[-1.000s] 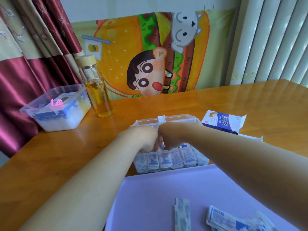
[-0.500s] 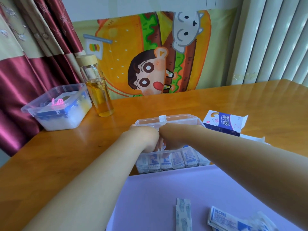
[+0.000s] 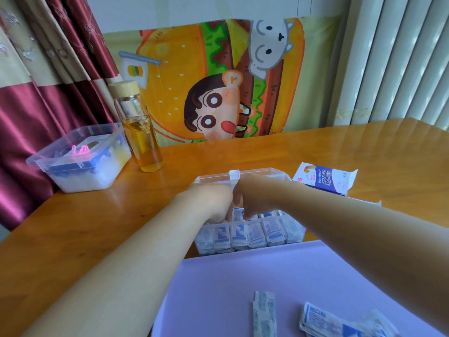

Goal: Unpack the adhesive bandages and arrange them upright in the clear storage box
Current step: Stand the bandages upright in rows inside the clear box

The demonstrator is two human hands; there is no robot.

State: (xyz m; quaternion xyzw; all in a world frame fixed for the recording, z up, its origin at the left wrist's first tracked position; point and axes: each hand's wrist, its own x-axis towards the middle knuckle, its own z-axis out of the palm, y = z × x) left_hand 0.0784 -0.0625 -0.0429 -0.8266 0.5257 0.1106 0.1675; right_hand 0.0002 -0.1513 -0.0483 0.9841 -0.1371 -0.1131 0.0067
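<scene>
— Where are your hands?
— Both down in the box (image 3: 213,179), dead centre. Left hand (image 3: 211,203) and right hand (image 3: 252,198) are side by side, fingers curled among the upright bandages (image 3: 272,233). Whether they pinch one, I cannot tell.
— What else?
— Carton (image 3: 325,182) at two o'clock of the box; loose bandages (image 3: 323,321) on the mat (image 3: 206,288) at five.

Clear storage box (image 3: 296,235), lid open and standing behind it, sits right under the fingers (image 3: 237,203). Upright bandages (image 3: 252,235), white wrappers with blue print, stand in a row along the near wall just below the fingers; more behind are partly hidden. Two loose strips (image 3: 264,314) lie flat well nearer than the fingers, a small heap (image 3: 340,324) to their right. The opened carton (image 3: 323,182) lies to the right of the fingers.
</scene>
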